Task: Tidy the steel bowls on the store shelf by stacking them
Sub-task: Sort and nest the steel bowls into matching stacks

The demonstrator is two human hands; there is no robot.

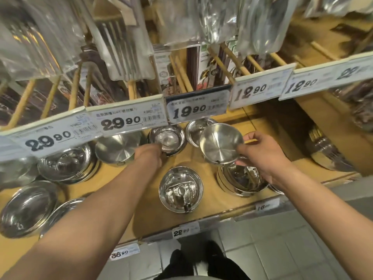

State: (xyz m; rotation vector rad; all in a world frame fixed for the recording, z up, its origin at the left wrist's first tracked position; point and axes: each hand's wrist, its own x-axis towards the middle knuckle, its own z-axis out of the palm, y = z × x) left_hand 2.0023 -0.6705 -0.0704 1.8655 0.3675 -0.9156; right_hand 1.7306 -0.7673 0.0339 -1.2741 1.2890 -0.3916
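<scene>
Right hand [262, 156] holds tilted bowl [221, 145] (empty) above stack [242, 178].

Shop, housewares aisle; price tags [129, 121] along shelf edge; packaged utensils [125, 47] hanging above; steel bowls [180, 189] displayed below

At frame centre-right, the right hand [264, 156] pinches a tilted steel bowl [221, 143] above a bowl stack [242, 178]; the left hand [149, 154] grips another bowl's [167, 138] rim.
</scene>
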